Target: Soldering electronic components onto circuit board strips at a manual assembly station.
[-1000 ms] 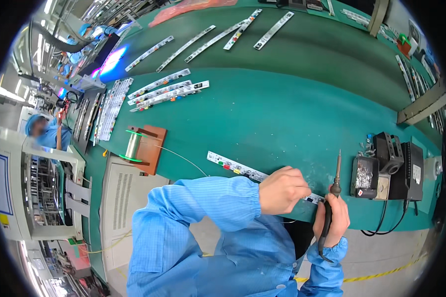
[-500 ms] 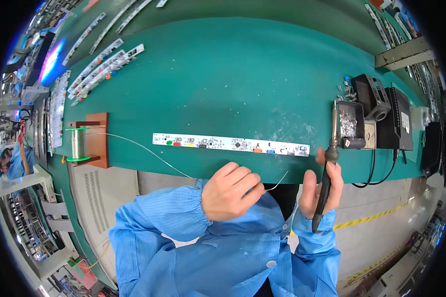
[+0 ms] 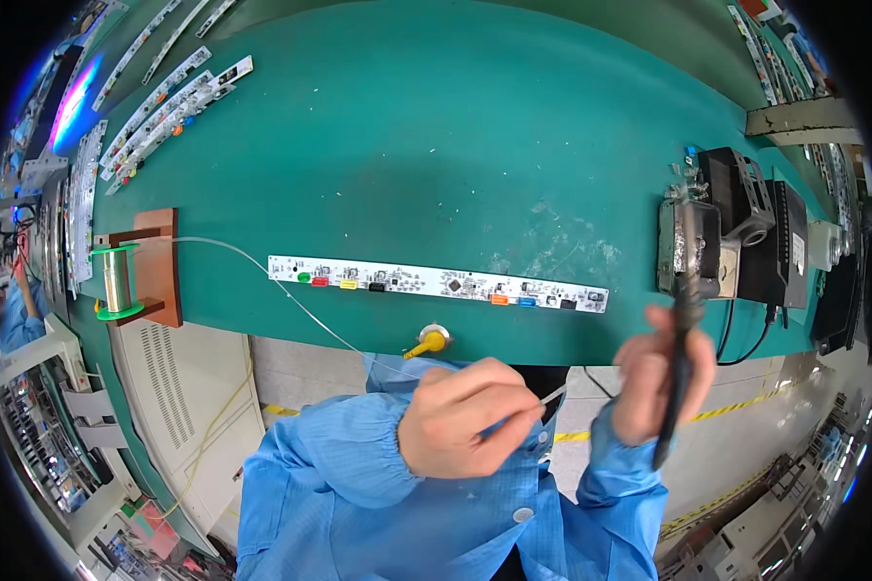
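My left hand (image 3: 470, 421) is closed in a pinch on the solder wire (image 3: 318, 321), just off the bench's near edge. The wire runs back to a spool (image 3: 116, 283) on a brown stand at the left, and a short end pokes out past my fingertips. On the right, my right hand (image 3: 661, 378) grips a soldering iron (image 3: 683, 358), smeared by motion. Its blurred tip end reaches up over a small dark metal tray (image 3: 667, 247). Between the hands and farther back lies a long white circuit board (image 3: 421, 281) with coloured connectors.
Several populated boards (image 3: 170, 116) lie at the far left. Beside the tray stand a black iron holder (image 3: 741, 198) and a black box (image 3: 790, 247) with cables. A yellow plug (image 3: 426, 343) sits at the near edge of the green bench (image 3: 378, 145). White specks dot the mat.
My right hand has carried the soldering iron rightward, its tip still by the tray. My left hand sits lower in view, holding the wire; the yellow plug now shows. The whole view has shifted somewhat.
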Action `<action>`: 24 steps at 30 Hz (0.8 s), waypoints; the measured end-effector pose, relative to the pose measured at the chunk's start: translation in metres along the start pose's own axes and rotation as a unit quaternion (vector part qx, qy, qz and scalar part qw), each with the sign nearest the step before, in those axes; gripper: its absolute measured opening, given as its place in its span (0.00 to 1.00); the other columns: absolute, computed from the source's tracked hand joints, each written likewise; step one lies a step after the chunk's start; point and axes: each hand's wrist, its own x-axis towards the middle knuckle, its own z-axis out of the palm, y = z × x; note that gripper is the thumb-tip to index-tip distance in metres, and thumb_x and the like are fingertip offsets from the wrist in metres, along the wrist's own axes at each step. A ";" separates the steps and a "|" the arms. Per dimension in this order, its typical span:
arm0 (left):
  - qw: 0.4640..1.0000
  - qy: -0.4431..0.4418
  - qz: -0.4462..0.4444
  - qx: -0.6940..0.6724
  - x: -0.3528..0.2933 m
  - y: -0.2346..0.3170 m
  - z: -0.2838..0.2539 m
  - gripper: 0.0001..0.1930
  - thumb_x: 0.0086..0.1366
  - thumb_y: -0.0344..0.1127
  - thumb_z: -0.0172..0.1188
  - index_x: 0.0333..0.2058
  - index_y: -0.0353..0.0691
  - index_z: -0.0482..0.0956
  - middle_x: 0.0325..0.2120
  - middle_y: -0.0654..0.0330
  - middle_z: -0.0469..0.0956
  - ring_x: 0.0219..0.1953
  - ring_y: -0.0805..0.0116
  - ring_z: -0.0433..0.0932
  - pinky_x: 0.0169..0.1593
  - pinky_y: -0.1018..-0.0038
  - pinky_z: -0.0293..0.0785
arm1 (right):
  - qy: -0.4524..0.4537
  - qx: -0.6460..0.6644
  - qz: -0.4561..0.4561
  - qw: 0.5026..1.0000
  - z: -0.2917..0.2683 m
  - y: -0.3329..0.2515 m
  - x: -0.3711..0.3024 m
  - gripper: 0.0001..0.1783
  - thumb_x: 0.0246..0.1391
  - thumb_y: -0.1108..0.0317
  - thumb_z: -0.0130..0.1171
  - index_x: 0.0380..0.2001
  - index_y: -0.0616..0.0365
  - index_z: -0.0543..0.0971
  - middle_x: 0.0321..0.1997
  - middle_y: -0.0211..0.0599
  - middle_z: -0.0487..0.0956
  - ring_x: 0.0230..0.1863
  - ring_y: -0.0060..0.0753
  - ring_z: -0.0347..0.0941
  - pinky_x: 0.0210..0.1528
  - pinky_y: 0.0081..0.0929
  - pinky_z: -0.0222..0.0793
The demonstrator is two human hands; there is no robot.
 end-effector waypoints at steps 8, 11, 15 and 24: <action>0.984 0.109 0.028 0.140 0.026 -0.021 0.008 0.09 0.44 0.18 0.61 0.20 0.36 0.70 0.42 0.45 0.79 0.20 0.71 0.77 0.22 0.79 0.71 | -0.147 0.093 0.153 0.973 -0.038 -0.002 0.059 0.17 0.60 0.61 0.50 0.38 0.68 0.75 0.31 0.49 0.76 0.17 0.30 0.69 0.24 0.25 0.67; 0.986 0.110 0.020 0.126 0.027 -0.025 0.011 0.09 0.44 0.17 0.61 0.21 0.34 0.70 0.41 0.43 0.79 0.20 0.71 0.77 0.23 0.78 0.73 | -0.166 0.082 0.247 0.951 -0.033 -0.005 0.071 0.16 0.53 0.63 0.56 0.34 0.69 0.75 0.26 0.44 0.76 0.14 0.24 0.67 0.18 0.19 0.63; 0.985 0.108 0.030 0.131 0.027 -0.030 0.013 0.09 0.44 0.17 0.61 0.21 0.34 0.69 0.40 0.42 0.79 0.20 0.71 0.77 0.23 0.78 0.73 | -0.182 0.076 0.256 0.946 -0.032 -0.005 0.074 0.15 0.54 0.63 0.56 0.33 0.69 0.76 0.24 0.43 0.76 0.13 0.25 0.68 0.17 0.20 0.63; 0.983 0.106 0.026 0.149 0.030 -0.028 0.015 0.09 0.44 0.16 0.62 0.20 0.33 0.71 0.37 0.45 0.79 0.20 0.69 0.77 0.24 0.77 0.73 | -0.178 0.074 0.299 0.935 -0.030 -0.002 0.076 0.13 0.51 0.67 0.56 0.31 0.70 0.78 0.22 0.41 0.76 0.12 0.26 0.68 0.16 0.19 0.63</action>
